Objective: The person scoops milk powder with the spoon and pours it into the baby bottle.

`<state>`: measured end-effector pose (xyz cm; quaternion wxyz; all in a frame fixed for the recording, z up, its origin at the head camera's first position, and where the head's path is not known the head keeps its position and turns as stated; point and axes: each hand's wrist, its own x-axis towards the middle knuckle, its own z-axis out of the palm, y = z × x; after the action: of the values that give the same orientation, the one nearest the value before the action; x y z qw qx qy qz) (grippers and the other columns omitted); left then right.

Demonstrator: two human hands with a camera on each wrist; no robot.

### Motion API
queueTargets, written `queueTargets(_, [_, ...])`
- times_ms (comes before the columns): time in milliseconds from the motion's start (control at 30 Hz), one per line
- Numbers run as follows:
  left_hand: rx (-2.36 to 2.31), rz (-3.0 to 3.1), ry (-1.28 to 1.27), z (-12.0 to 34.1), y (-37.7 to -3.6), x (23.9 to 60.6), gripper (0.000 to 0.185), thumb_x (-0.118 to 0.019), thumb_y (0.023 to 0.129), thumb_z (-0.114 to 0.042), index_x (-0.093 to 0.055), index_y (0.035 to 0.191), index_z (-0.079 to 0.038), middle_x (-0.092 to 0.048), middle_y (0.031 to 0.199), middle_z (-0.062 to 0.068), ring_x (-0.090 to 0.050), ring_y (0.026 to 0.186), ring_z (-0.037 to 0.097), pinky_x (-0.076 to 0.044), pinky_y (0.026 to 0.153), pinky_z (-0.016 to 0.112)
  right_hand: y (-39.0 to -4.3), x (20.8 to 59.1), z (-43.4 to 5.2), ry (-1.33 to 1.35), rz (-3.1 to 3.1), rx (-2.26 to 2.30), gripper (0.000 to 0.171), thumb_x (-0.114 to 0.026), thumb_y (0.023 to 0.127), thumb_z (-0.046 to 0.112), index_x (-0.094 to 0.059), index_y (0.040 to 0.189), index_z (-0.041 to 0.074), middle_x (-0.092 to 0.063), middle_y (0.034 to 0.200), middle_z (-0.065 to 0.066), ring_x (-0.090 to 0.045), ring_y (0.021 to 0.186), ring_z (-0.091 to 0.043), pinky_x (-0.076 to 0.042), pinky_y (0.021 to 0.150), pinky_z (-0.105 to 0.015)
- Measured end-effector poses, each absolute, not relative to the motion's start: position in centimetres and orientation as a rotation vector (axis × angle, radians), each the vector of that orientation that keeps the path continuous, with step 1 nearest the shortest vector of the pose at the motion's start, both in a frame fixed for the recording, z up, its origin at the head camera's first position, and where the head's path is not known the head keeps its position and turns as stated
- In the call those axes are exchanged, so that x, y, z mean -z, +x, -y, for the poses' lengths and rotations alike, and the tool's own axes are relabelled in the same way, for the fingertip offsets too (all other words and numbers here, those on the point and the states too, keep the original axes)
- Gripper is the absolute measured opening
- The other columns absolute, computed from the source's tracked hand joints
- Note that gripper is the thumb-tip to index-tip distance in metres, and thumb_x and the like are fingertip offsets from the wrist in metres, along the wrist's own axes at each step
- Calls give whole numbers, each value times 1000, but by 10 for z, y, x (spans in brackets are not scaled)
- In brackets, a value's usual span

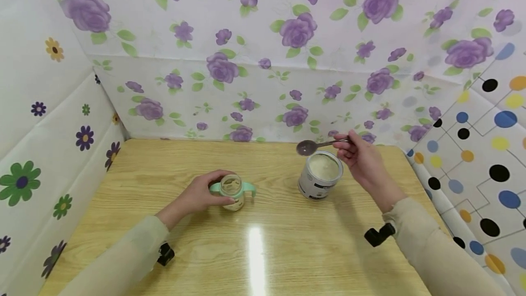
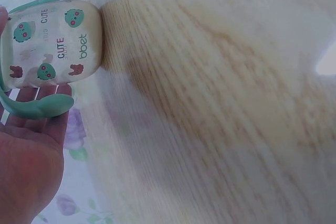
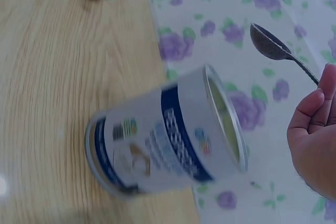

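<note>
My left hand (image 1: 205, 191) grips a small open-topped baby bottle (image 1: 232, 188) that stands on the table. Thumb in front and fingers behind, it reaches round the bottle on its left side. Two mint-green handles (image 2: 39, 106) jut from the bottle, and its clear wall carries green and brown prints with "CUTE" lettering. Up at the right, my right hand (image 1: 361, 161) pinches the handle of a dark metal spoon (image 1: 307, 147). The spoon's bowl hangs over the far rim of a white can (image 1: 314, 186). Pale cream powder (image 1: 324, 168) shows inside the open can.
The light wooden table (image 1: 287, 250) ends at a back wall covered in purple-flowered sheeting (image 1: 222, 67). Patterned sheets also line both sides. A bright light reflection (image 1: 256, 255) lies on the tabletop. Small black devices (image 1: 379, 235) sit at both wrists.
</note>
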<state>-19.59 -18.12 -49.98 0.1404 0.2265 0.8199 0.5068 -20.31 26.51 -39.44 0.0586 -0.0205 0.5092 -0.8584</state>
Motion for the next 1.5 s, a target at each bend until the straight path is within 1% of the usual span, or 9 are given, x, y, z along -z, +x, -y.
queueTargets(333, [-1409,-2381,665,182,-196,495,67,-93,87,-34,-63,146,-23,-70,133,6,-65,124,29,-53,102,51,-191,419,-315,-127,-1810,2470,38,-48,116,29,-74,119,2,-80,97,-1,-71,84,-10,-59,82,-22])
queueTargets(733, [-1333,-2395,684,180,-199,485,70,-93,86,-38,-62,147,-22,-70,134,6,-64,127,30,-51,105,54,-190,447,-317,8,-2024,2282,37,-53,114,38,-78,116,10,-79,94,2,-69,79,-8,-59,76,-21])
queueTargets(867, [-1298,-2411,696,181,-200,484,74,-94,85,-39,-60,149,-21,-69,135,5,-63,129,30,-51,107,56,-190,451,-316,8,-2028,2286,37,-53,114,37,-78,116,10,-79,94,2,-69,79,-8,-58,75,-21])
queueTargets(900, [-1290,-2413,699,181,-200,483,77,-94,84,-38,-59,150,-20,-69,136,5,-62,131,31,-50,108,57,-191,451,-316,14,-2036,2282,37,-53,114,37,-78,116,10,-79,93,2,-69,79,-8,-59,75,-21])
queueTargets(1000, [-1260,-2423,726,184,-202,478,87,-95,83,-40,-54,156,-17,-64,147,7,-58,138,33,-47,113,57,-191,452,-316,17,-2039,2276,43,-54,114,36,-73,124,0,-79,94,2,-69,79,-8,-59,75,-21])
queueTargets(1167, [-1224,-2463,806,183,-203,452,94,-94,84,-42,-48,161,-15,-52,161,7,-49,148,33,-40,121,55,-191,456,-313,26,-2049,2274,38,-55,113,35,-76,120,4,-80,93,3,-69,78,-8,-59,74,-20])
queueTargets(1233, [-1206,-2494,831,176,-203,436,93,-93,84,-44,-47,162,-17,-51,162,5,-48,149,32,-39,122,53,-191,456,-312,30,-2052,2274,33,-56,113,35,-78,113,12,-79,93,3,-69,78,-8,-59,74,-21])
queueTargets(1367, [-1167,-2553,841,143,-203,409,99,-93,83,-48,-44,164,-19,-49,163,3,-47,150,28,-38,123,51,-191,457,-312,31,-2060,2271,34,-58,112,35,-77,117,7,-79,93,2,-69,78,-9,-59,75,-21])
queueTargets(1500, [-1134,-2612,805,91,-201,394,111,-95,78,-54,-37,168,-22,-49,164,4,-47,150,26,-38,122,53,-191,457,-312,29,-2043,2299,35,-60,111,34,-76,119,4,-79,92,1,-69,77,-9,-59,75,-21])
